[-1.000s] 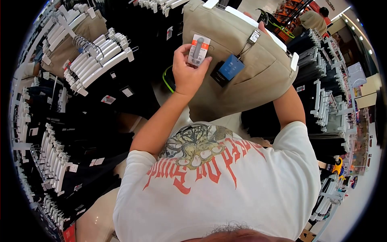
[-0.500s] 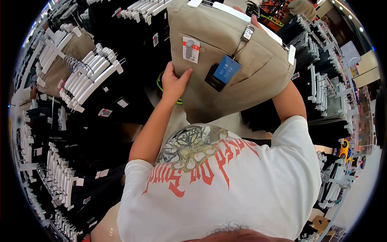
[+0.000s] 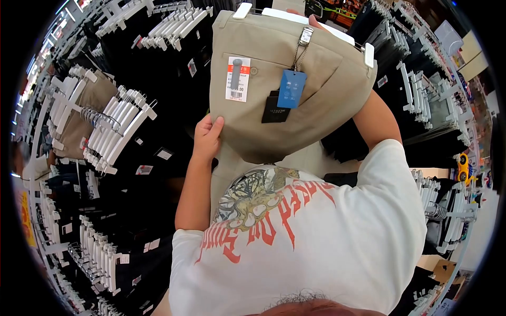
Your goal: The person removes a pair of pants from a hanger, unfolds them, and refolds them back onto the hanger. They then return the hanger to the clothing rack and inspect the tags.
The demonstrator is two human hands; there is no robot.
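Left hand [image 3: 208, 138]: pinching tan trousers [image 3: 319, 97] at their left edge
Right hand [image 3: 314, 21]: mostly hidden, cannot tell its grip
Trousers: on white hanger [image 3: 337, 33], waistband [image 3: 274, 26] pointing away
Long axis: foreshortened, from waistband toward shirt [image 3: 327, 242]

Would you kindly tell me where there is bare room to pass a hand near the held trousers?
Pale floor shows in a gap bordered by the left forearm, the trousers and the white shirt. A second patch lies between the trousers' lower edge, the shirt and dark clothes on the right. Both sides are crowded with white hangers.
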